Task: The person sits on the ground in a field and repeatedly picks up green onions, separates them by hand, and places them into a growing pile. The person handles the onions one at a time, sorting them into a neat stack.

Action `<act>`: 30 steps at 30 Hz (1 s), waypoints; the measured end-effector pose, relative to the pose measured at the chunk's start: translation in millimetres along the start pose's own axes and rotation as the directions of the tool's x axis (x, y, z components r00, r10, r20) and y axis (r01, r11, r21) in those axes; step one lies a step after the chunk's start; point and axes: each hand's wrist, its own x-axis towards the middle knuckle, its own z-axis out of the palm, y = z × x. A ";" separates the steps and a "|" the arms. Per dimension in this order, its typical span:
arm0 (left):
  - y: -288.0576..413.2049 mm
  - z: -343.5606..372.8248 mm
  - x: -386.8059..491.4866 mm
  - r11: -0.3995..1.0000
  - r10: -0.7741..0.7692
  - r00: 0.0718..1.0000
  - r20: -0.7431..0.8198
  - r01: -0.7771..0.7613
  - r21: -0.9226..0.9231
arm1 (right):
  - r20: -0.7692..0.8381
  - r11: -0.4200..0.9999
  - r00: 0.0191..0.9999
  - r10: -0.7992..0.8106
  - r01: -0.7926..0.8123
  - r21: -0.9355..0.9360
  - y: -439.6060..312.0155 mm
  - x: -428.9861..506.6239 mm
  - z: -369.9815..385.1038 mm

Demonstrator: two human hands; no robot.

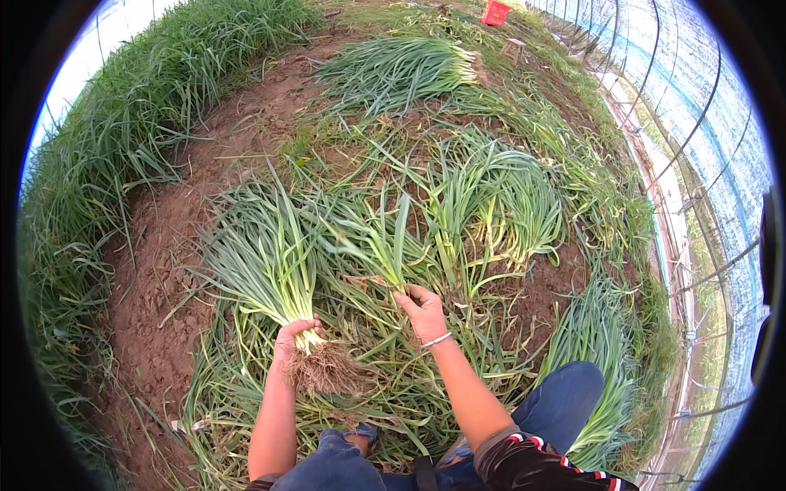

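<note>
My left hand (298, 334) is closed round the pale stems of a bunch of leafy green allium plants (279, 264). Its tangled brown roots (328, 368) hang out below the fist, and the long leaves fan upward. To the right, my right hand (420, 307) pinches a single green plant (393, 258) near its lower end between thumb and fingers. A dry brownish leaf sticks out from that plant to the left. Behind my right hand, more of these plants (509, 190) stand or lean in a clump over bare soil.
A large bundle of pulled plants (405, 70) lies farther off, another pile (599, 362) beside my right knee. Loose leaves (381, 399) cover the ground around my feet. Tall green growth (123, 123) borders the left; plastic greenhouse sheeting (718, 153) the right. A red container (495, 12) and small stool (513, 49) stand beyond.
</note>
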 end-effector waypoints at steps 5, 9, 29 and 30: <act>-12.5 21.5 17.2 1.000 -0.013 1.000 0.029 0.014 -0.027 | 0.097 0.851 0.990 0.099 -0.034 -0.524 11.7 -1.9 -13.2; -10.5 15.3 -4.5 0.995 0.095 0.995 0.005 -0.095 -0.005 | 0.264 0.943 0.933 0.246 -0.167 -0.287 -3.2 -16.4 4.5; -33.1 43.6 -13.9 0.947 0.068 0.993 -0.099 -0.033 0.319 | 0.157 0.687 0.948 -0.277 0.309 -0.657 -13.2 -45.6 25.2; -37.3 44.6 -11.6 0.970 0.001 0.996 -0.094 0.021 0.242 | 0.235 0.605 0.923 -0.306 0.379 -0.700 -14.4 -53.5 28.9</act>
